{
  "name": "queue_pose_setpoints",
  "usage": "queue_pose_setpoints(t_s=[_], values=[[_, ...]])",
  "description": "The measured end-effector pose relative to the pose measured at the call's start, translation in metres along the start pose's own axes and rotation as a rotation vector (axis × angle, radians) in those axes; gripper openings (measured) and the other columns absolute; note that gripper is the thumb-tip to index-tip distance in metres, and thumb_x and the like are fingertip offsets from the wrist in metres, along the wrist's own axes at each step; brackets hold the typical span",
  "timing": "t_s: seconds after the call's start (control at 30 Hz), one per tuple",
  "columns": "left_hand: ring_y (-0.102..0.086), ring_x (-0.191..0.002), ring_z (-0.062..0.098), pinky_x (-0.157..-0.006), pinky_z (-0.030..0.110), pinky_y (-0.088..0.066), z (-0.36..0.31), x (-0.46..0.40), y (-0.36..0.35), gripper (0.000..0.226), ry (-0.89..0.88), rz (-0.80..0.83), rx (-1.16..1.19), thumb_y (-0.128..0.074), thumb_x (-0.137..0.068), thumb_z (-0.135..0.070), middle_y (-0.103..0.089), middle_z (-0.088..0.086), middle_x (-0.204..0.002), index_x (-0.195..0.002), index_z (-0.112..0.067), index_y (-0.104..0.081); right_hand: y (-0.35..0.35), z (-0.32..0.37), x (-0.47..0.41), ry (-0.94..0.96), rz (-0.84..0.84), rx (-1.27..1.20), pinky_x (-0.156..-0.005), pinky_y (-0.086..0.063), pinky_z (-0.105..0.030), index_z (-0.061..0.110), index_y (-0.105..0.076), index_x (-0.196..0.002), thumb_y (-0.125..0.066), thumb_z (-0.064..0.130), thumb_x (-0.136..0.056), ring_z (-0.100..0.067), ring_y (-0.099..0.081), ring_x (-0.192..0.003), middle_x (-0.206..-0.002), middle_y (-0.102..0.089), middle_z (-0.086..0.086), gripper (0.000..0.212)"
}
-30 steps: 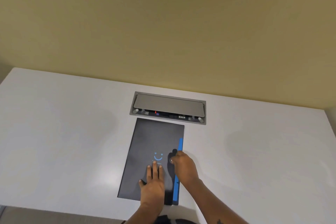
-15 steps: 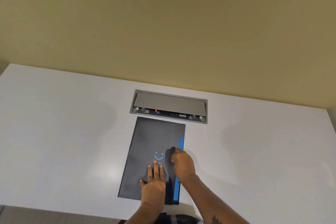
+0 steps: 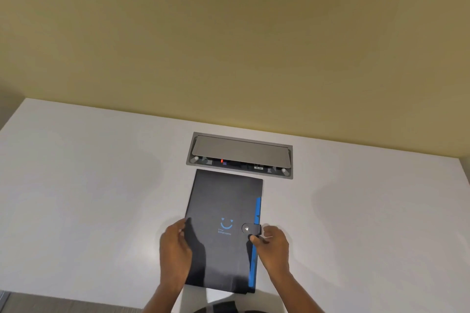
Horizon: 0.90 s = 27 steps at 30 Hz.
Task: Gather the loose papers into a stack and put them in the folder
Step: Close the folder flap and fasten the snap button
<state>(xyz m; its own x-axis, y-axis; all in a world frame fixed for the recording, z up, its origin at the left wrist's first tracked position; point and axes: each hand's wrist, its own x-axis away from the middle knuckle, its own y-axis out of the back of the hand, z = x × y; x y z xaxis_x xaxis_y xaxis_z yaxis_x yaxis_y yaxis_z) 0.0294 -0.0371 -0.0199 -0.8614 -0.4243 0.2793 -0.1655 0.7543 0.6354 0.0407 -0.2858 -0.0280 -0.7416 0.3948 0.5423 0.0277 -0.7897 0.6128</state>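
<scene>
- White flat table (image 3: 101,185): no loose papers in sight, so the gathering looks finished.
- Dark rectangular folder with a blue edge (image 3: 223,211): lies closed, just before the grey cable hatch (image 3: 241,152); snap tab (image 3: 250,229) fastened.
- Left hand (image 3: 175,249): fingers grasp its left edge.
- Right hand (image 3: 273,244): fingers pinch its right edge.

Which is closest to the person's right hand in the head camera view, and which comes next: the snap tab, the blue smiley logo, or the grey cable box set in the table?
From the right hand:
1. Snap tab, right at the fingertips on the folder's right edge.
2. Blue smiley logo, further left on the cover.
3. Grey cable box, beyond the folder's far end.
</scene>
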Motion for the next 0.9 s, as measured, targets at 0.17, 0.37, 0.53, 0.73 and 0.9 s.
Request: queue_pose_setpoints(t_s=[0.17, 0.37, 0.53, 0.73, 0.9], values=[[-0.063, -0.126, 0.035, -0.113, 0.044, -0.046, 0.029, -0.008, 0.007, 0.035, 0.167, -0.018, 0.027, -0.048, -0.101, 0.003, -0.069, 0.014, -0.131, -0.130, -0.003, -0.068, -0.003, 0.001, 0.008, -0.105, 0.027, -0.187, -0.071, -0.051, -0.015, 0.025, -0.066, -0.094, -0.085, 0.019, -0.087, -0.016, -0.072, -0.087, -0.094, -0.075, 0.003, 0.021], [-0.063, -0.127, 0.032, -0.115, 0.047, -0.046, 0.038, -0.015, 0.004, 0.033, 0.255, 0.070, 0.115, -0.049, -0.105, -0.006, -0.071, 0.008, -0.132, -0.128, -0.009, -0.072, -0.008, 0.003, 0.009, -0.181, 0.042, -0.282, -0.091, -0.063, -0.041, 0.019, -0.075, -0.099, -0.077, 0.004, -0.091, -0.024, -0.074, -0.093, -0.097, -0.077, -0.002, 0.018], [-0.070, -0.091, 0.004, -0.083, 0.027, -0.053, 0.032, -0.018, 0.020, 0.048, 0.202, 0.069, 0.163, -0.041, -0.104, -0.004, -0.074, -0.023, -0.087, -0.091, -0.041, -0.069, -0.017, 0.016, 0.015, -0.161, 0.066, -0.288, -0.080, -0.063, -0.035, 0.016, -0.078, -0.096, -0.071, -0.001, -0.091, -0.027, -0.074, -0.089, -0.093, -0.078, -0.005, 0.020], [-0.068, -0.085, 0.011, -0.073, 0.031, -0.051, 0.056, -0.030, 0.065, 0.045, 0.259, -0.032, 0.199, -0.040, -0.103, -0.011, -0.076, -0.010, -0.081, -0.079, -0.037, -0.069, -0.053, 0.054, 0.035, -0.128, 0.185, -0.330, -0.080, -0.064, -0.033, 0.020, -0.079, -0.095, -0.069, -0.001, -0.093, -0.025, -0.075, -0.090, -0.096, -0.080, -0.004, 0.023], [-0.068, -0.085, 0.019, -0.074, 0.036, -0.050, 0.082, -0.055, 0.119, 0.039, 0.263, -0.103, 0.151, -0.040, -0.104, -0.013, -0.076, -0.005, -0.089, -0.094, -0.028, -0.075, -0.094, 0.100, 0.048, -0.085, 0.320, -0.326, -0.084, -0.065, -0.033, 0.026, -0.076, -0.086, -0.070, 0.000, -0.092, -0.027, -0.075, -0.097, -0.093, -0.079, 0.000, 0.028]])
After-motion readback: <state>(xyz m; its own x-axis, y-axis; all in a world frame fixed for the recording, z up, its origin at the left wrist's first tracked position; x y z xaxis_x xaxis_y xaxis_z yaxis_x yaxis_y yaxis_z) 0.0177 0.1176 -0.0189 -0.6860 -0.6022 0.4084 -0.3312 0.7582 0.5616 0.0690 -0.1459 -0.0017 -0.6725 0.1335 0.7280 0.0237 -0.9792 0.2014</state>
